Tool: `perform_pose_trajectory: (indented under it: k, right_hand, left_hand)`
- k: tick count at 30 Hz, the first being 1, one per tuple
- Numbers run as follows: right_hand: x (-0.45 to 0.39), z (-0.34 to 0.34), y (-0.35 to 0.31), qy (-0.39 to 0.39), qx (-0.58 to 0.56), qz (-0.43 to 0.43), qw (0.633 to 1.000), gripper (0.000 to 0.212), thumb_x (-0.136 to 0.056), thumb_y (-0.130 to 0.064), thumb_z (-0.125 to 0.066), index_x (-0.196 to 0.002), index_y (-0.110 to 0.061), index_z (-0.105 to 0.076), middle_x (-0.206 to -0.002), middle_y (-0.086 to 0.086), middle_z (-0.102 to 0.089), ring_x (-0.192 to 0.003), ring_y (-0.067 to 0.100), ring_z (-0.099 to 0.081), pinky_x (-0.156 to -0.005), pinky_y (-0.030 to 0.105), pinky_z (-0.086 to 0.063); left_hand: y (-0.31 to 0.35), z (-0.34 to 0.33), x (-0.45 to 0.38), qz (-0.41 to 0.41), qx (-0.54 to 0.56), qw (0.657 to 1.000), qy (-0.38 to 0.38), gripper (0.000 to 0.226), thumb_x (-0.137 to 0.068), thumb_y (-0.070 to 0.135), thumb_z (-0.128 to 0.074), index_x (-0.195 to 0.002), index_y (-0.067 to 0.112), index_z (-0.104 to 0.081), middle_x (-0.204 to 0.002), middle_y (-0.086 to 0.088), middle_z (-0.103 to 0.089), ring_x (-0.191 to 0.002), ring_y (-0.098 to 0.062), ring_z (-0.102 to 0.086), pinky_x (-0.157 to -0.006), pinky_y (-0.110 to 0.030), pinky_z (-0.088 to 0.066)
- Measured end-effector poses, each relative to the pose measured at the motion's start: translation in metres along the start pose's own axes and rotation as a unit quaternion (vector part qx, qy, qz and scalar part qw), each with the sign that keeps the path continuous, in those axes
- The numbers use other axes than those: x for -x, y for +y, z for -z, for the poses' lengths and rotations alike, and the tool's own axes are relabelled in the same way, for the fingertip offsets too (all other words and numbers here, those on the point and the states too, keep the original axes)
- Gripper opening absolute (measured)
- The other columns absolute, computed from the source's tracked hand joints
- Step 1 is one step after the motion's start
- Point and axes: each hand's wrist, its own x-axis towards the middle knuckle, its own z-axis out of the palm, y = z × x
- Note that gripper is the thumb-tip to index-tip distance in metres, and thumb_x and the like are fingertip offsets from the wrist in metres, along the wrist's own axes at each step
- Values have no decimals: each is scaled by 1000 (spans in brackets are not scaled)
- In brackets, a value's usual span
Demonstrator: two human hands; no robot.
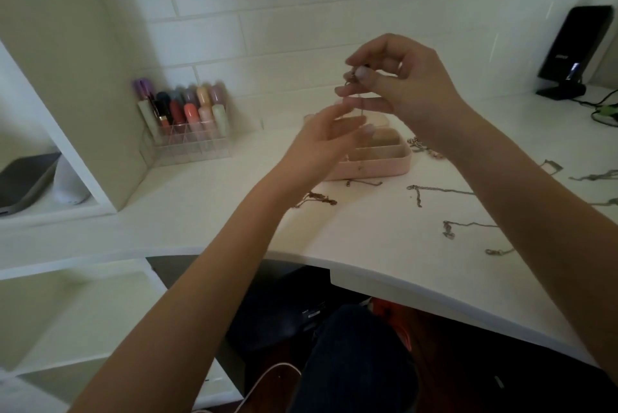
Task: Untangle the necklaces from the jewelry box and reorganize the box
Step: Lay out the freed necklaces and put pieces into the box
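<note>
From the head camera I see my right hand [406, 85] raised above the desk [384, 245], thumb and fingertips pinching a small knot of chain [351, 77]; a thin strand drops from it toward the box. My left hand [326, 138] sits just below and to the left, its fingers loosely extended and narrow together, tips close to that hanging strand. The blur keeps me from telling whether they touch it.

The pink jewelry box [378, 155] lies open on the desk behind my left hand, dividers showing, and I cannot make out what its compartments hold. Several necklaces are spread on the white surface: a reddish one [317, 198] near the left of the box, a silver one [431, 192] in front of it, another [465, 227] nearer to me on the right, and more chains [423, 147] just right of the box.

Far left, a clear organizer [187, 138] holds lipsticks against the tiled wall. Far right stands a black device [575, 51] on a stand.
</note>
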Motion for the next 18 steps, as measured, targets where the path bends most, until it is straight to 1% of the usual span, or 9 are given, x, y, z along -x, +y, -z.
perform_pose_trajectory:
  k: [2, 4, 5, 6, 8, 10, 12, 15, 18]
  right_hand:
    - [0, 1, 1, 13, 5, -2, 1000, 13, -93, 6, -52, -97, -3, -60, -86, 10, -64, -81, 22, -71, -73, 32, -58]
    - [-1, 9, 4, 43, 12, -7, 999, 12, -93, 5, -52, -96, -4, -60, -86, 10, -64, -79, 20, -71, -74, 32, -58]
    - [-2, 15, 5, 53, 16, -15, 998, 12, -93, 4, -52, -97, -4, -60, -86, 9, -64, -79, 19, -70, -76, 33, -58]
    - [-3, 22, 7, 55, 18, -29, 998, 13, -94, 4, -52, -98, -5, -60, -85, 9, -63, -78, 18, -69, -77, 33, -58]
    - [-2, 33, 9, 41, 25, -61, 997, 15, -94, 4, -50, -100, -5, -60, -85, 10, -62, -76, 17, -68, -78, 34, -58]
    - [2, 44, 10, 41, 42, -77, 995, 16, -94, 5, -50, -101, -5, -60, -83, 10, -61, -75, 16, -68, -78, 32, -58]
    - [10, 58, 7, 63, 41, -77, 994, 17, -93, 5, -50, -100, -6, -61, -82, 9, -62, -75, 15, -67, -78, 31, -58]
    - [31, 89, -5, 82, 33, -80, 993, 16, -93, 4, -51, -101, -7, -61, -81, 9, -63, -77, 16, -67, -79, 32, -58]
    - [61, 128, -20, 113, 50, -104, 987, 16, -94, 3, -52, -101, -8, -62, -82, 10, -64, -79, 17, -68, -79, 31, -57]
  left_hand:
    - [0, -11, -3, 11, 60, 998, -2, 29, -96, 18, -54, -124, 10, -55, -93, 1, -69, -86, -5, -67, -83, -18, -50]
    - [-5, -14, -3, 17, 64, 998, 17, 25, -100, 15, -46, -119, 6, -58, -73, 2, -59, -62, -5, -57, -69, -19, -49]
    - [-8, -13, -2, 18, 39, 999, 31, 25, -101, 16, -43, -116, 8, -61, -69, 3, -52, -57, -4, -49, -62, -18, -45]
    - [-12, -12, -1, 19, 13, 999, 42, 26, -101, 16, -41, -115, 10, -63, -67, 4, -47, -54, -3, -44, -57, -17, -41]
    - [-14, -11, 2, 26, -5, 998, 56, 27, -100, 13, -40, -112, 12, -65, -64, 5, -46, -52, -2, -41, -54, -16, -36]
    - [-13, -12, 6, 33, -19, 997, 63, 28, -97, 7, -41, -110, 14, -65, -65, 4, -54, -55, -4, -45, -56, -16, -38]
    - [-9, -15, 11, 29, -32, 997, 60, 31, -91, 1, -43, -109, 15, -63, -66, 3, -63, -58, -9, -50, -58, -18, -43]
    - [-1, -26, 16, 8, -61, 998, 33, 22, -89, 1, -45, -105, 10, -57, -70, 0, -68, -57, -7, -57, -58, -16, -43]
    - [11, -47, 23, -21, -69, 997, -13, 11, -90, 0, -47, -95, 10, -50, -73, 0, -69, -57, -7, -60, -56, -19, -45]
